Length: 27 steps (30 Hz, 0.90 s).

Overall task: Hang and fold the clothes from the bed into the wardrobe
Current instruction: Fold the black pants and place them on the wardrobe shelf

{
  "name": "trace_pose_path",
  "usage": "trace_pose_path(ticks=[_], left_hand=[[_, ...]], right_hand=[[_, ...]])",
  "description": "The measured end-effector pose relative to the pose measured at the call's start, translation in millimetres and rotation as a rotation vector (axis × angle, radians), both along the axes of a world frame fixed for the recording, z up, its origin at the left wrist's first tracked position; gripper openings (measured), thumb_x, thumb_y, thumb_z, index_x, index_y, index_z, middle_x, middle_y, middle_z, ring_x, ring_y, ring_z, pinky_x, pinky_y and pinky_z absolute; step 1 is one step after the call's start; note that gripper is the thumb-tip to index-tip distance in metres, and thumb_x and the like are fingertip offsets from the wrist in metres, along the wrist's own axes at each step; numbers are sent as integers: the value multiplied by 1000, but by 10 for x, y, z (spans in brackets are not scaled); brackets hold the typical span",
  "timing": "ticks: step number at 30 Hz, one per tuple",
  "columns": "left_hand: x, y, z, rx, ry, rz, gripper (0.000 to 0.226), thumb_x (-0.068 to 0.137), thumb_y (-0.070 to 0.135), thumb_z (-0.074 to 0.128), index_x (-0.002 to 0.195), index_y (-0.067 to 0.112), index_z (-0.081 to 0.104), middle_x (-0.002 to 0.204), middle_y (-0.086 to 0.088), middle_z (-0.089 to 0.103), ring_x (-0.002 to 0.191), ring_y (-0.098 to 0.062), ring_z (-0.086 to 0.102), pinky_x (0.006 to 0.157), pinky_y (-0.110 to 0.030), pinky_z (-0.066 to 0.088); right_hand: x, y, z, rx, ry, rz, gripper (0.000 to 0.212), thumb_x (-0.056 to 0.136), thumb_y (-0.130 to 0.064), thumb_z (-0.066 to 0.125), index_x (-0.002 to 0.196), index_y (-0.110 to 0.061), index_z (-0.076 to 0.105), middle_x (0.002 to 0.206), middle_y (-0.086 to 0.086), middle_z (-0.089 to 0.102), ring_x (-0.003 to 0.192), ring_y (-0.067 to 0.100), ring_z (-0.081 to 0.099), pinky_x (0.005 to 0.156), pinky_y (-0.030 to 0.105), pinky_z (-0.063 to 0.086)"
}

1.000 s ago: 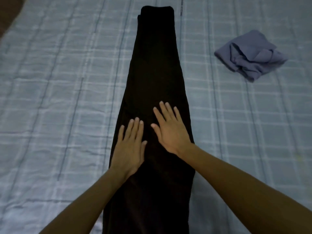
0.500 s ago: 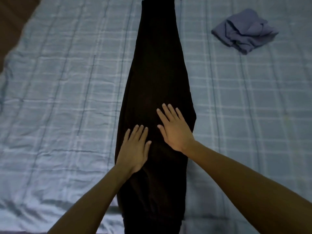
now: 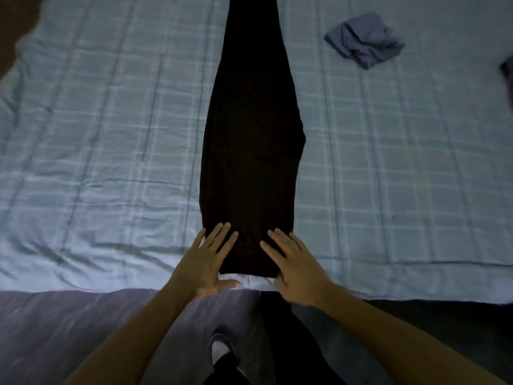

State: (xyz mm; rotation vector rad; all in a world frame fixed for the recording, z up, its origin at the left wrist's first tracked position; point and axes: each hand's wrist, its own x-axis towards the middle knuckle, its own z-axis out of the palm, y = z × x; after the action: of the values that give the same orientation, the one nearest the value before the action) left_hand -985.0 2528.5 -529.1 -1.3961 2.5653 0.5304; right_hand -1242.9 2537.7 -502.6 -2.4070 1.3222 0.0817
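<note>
Our left hand point(image 3: 208, 262) and right hand point(image 3: 294, 269) have slid from the middle of the black trousers point(image 3: 249, 134) to their 6 o'clock end at the bed point(image 3: 111, 134) edge, fingers point(image 3: 220, 237) straight and flat. Smoothing appears done; we judge folding next.

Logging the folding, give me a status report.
Left hand, right hand open, flat on near end of long black fabric garment. Crumpled blue-grey cloth lies apart, far right. Nothing blocking.
</note>
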Motion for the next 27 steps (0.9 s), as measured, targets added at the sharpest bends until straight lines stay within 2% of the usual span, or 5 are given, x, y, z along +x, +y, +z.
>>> trace_pose_path(ticks=[4,10,16,23,27], left_hand=[[-60,-131,33,-29,-76,-43,120,51,59,81,146,15,25,147,-19,37,135,-33,36,109,-53,31],[-218,-288,-85,-89,-85,-55,118,40,49,87,141,13,38,140,-26,44,129,-41,42,104,-58,32],[-340,-306,-64,-159,-124,-22,93,44,37,90,125,5,58,116,-27,61,106,-41,61,88,-54,50],[-363,-485,172,-139,114,97,72,37,27,89,105,10,69,76,-7,70,61,-26,66,54,-30,53],[-290,-477,432,-39,189,163,54,61,34,77,112,22,67,85,0,72,74,-23,68,64,-31,53]], right_hand=[[99,-1,-97,52,230,52,104,71,-53,64,151,-25,3,158,17,4,146,32,3,116,51,4],[238,-154,-347,65,351,-12,109,73,-49,71,151,-25,-3,157,21,3,146,34,3,116,53,4],[234,-185,-397,-57,225,-89,99,42,-34,87,133,-20,52,122,19,62,112,32,60,95,49,47],[172,-153,-213,-125,105,-144,92,44,-35,88,128,-16,55,117,13,63,107,29,62,93,46,50],[223,-72,-12,-173,55,-206,74,52,-32,84,121,-17,60,110,9,65,102,27,64,95,44,49]])
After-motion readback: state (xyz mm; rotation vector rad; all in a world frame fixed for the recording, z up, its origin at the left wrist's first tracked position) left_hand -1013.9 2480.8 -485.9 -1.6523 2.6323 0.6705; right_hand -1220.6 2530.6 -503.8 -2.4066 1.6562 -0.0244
